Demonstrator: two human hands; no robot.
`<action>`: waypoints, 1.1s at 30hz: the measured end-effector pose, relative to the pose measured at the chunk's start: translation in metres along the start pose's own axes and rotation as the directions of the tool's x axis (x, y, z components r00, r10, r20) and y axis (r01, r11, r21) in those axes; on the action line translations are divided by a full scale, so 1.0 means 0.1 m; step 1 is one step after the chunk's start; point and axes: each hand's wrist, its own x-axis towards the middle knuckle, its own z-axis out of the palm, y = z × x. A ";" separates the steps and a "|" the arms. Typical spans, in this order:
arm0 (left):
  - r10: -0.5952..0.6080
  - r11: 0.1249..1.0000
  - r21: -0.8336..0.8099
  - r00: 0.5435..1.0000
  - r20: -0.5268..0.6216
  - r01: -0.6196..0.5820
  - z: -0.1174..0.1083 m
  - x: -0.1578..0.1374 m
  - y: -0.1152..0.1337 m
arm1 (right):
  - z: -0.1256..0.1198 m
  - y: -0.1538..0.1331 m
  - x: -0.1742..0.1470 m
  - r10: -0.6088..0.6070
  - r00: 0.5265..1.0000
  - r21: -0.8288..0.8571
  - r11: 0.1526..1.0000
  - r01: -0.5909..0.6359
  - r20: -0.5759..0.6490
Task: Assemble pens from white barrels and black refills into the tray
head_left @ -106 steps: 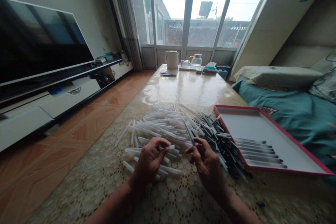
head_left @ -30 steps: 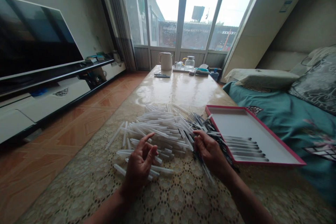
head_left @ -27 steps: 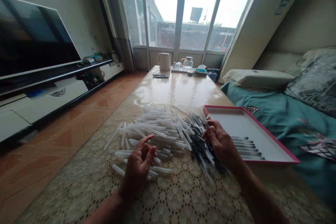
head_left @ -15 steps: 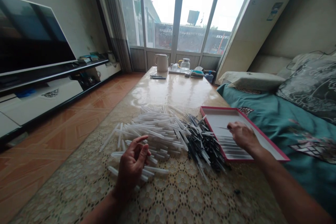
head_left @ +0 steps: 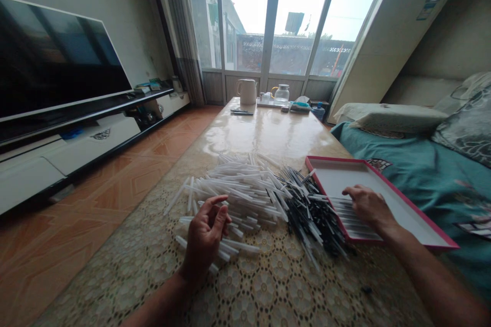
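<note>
My left hand [head_left: 209, 232] hovers at the near edge of a heap of translucent white plastic tubes [head_left: 241, 184]. Its fingers are loosely bent, the thumb stands apart, and nothing shows in it. On the right, my right hand [head_left: 368, 207] is over a shallow white box with a red rim [head_left: 412, 199], palm down with the index finger stretched forward. A row of thin pen-like sticks [head_left: 343, 212] lies side by side in the box, just under and left of that hand. Between heap and box is a pile of thin dark sticks [head_left: 314, 219], like pen refills.
A beige jug [head_left: 247, 92], a glass teapot [head_left: 282, 93] and a tissue pack [head_left: 301, 106] stand at the table's far end. A small black piece [head_left: 367, 290] lies near the front right. A sofa with a teal cover [head_left: 387, 148] borders the table.
The view has turned slightly left. My right hand has let go of a thin stick over the box and drawn back a little, its index finger now extended. My left hand keeps its pose.
</note>
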 end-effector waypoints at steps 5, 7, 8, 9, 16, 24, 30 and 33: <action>-0.022 1.000 -0.007 0.999 -0.029 0.022 -0.02 0.01 0.05 | -0.24 -0.68 -0.18 -0.100 0.976 0.387 0.906 0.171 -0.195; -0.032 0.999 0.004 0.999 -0.039 0.033 -0.03 0.02 0.08 | -0.35 -1.09 -0.34 -0.218 0.966 0.528 0.808 0.260 -0.142; -0.035 0.999 0.010 0.998 -0.042 0.036 -0.04 0.03 0.09 | -0.39 -1.29 -0.44 -0.296 0.949 0.575 0.760 0.302 -0.106; -0.036 0.999 0.017 0.998 -0.045 0.037 -0.04 0.03 0.10 | -0.41 -1.47 -0.54 -0.371 0.926 0.616 0.713 0.336 -0.076; -0.024 0.998 0.056 0.999 -0.036 0.026 -0.06 0.03 0.12 | -0.27 -2.10 -1.02 -0.497 0.866 0.673 0.659 0.336 0.054; -0.001 0.999 0.037 1.000 -0.015 0.002 -0.05 0.00 0.08 | -0.29 -1.94 -0.87 -0.347 0.935 0.766 0.580 0.278 -0.077; -0.234 0.955 -0.112 0.932 0.277 0.273 0.06 -0.07 0.02 | -0.34 -2.00 -0.91 -0.272 0.948 0.812 0.509 0.286 -0.163; -0.274 0.903 -0.219 0.890 0.366 0.368 0.10 -0.07 0.00 | -0.33 -2.09 -0.94 -0.323 0.921 0.795 0.489 0.360 -0.219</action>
